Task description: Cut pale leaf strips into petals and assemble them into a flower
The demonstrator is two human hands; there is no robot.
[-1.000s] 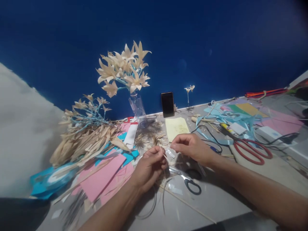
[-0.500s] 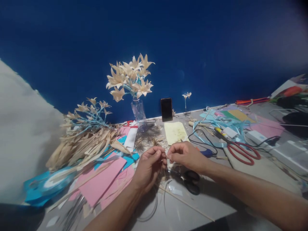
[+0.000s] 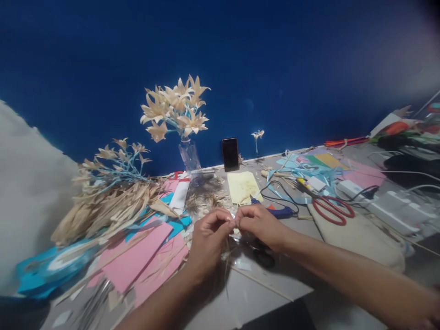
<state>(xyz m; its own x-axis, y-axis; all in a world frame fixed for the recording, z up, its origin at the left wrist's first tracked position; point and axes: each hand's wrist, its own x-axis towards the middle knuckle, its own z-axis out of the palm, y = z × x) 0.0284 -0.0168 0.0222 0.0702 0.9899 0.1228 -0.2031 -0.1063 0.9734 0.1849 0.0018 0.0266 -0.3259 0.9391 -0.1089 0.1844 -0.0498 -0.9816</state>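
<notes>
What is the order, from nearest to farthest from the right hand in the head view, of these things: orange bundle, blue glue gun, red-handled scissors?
1. Blue glue gun: just beyond the right hand, slightly to its right.
2. Red-handled scissors: farther to the right.
3. Orange bundle: right side, far at the back.

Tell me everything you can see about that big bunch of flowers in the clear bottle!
The big bunch of flowers has cream, pointed, open petals that look papery or husk-like, on light-blue stems. The stems enter the neck of a clear, plastic-looking bottle, which stands, looking slightly tilted, on the grey surface. The blooms fan out above it against the blue wall. Neither the left hand nor right hand touches it.
</notes>
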